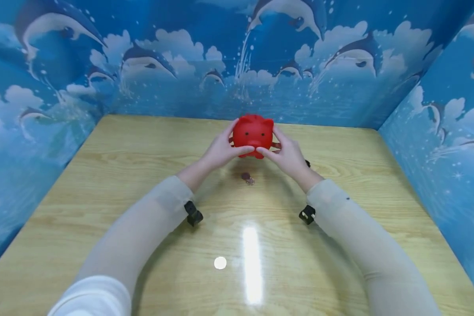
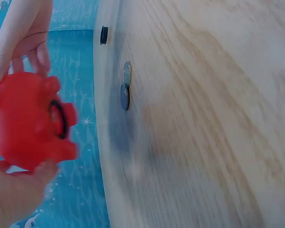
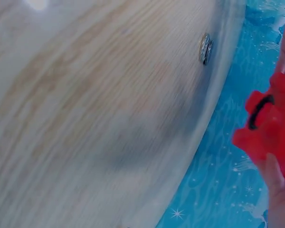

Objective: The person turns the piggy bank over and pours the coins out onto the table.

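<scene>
A red piggy bank (image 1: pixel 253 131) is held up over the far part of the table, its snout facing the head camera. My left hand (image 1: pixel 221 150) grips its left side and my right hand (image 1: pixel 286 154) its right, thumbs meeting near the snout. Both wrist views show a dark ring-shaped part on the bank's underside (image 2: pixel 61 118). Below it, a dark coin (image 1: pixel 245 176) and a lighter coin (image 1: pixel 250 181) lie against each other on the wood. A small black round piece (image 2: pixel 104 35) rests on the table; in the head view it is partly hidden behind the right hand.
The pale wooden table (image 1: pixel 142 145) ends at a blue dolphin-printed backdrop (image 1: pixel 205 96), which also rises along both sides. A bright round white spot (image 1: pixel 220 263) and a long light streak show on the tabletop nearer the body. Black wrist mounts (image 1: pixel 193 213) sit on both sleeves.
</scene>
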Demonstrator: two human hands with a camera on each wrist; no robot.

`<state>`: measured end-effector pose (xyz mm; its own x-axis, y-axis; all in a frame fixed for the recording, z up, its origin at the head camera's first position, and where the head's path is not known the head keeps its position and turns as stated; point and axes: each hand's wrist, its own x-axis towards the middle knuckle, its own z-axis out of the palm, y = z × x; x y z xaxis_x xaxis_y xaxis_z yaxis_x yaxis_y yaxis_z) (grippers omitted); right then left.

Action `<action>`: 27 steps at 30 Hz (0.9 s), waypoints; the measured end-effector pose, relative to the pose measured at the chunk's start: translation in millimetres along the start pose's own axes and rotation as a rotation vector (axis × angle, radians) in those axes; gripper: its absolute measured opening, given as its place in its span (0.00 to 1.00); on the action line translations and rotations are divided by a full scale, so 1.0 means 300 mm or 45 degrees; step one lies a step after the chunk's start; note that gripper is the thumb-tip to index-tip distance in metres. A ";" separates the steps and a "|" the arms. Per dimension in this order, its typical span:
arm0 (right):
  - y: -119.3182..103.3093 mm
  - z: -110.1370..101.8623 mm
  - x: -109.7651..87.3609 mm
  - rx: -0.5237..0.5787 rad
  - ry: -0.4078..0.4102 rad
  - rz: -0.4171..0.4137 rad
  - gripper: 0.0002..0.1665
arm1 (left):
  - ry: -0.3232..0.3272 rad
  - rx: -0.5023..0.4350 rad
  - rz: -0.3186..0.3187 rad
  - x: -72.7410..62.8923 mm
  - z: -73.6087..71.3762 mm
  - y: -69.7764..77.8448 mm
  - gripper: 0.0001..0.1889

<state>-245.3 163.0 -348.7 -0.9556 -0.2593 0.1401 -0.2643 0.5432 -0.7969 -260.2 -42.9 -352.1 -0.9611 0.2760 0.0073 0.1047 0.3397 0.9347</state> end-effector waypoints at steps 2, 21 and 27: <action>0.000 0.002 0.002 -0.012 -0.053 0.073 0.47 | -0.023 0.031 -0.073 0.001 -0.001 -0.003 0.49; 0.032 0.022 -0.034 -0.019 0.001 -0.345 0.54 | 0.004 0.128 0.424 -0.025 0.011 -0.041 0.51; 0.018 0.013 -0.026 -0.186 0.282 -0.815 0.62 | 0.224 0.368 1.012 -0.022 -0.010 -0.011 0.52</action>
<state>-238.7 164.9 -356.5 -0.6056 -0.4038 0.6857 -0.7851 0.4436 -0.4322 -255.0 -48.4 -354.1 -0.5981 0.3934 0.6982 0.8008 0.3270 0.5017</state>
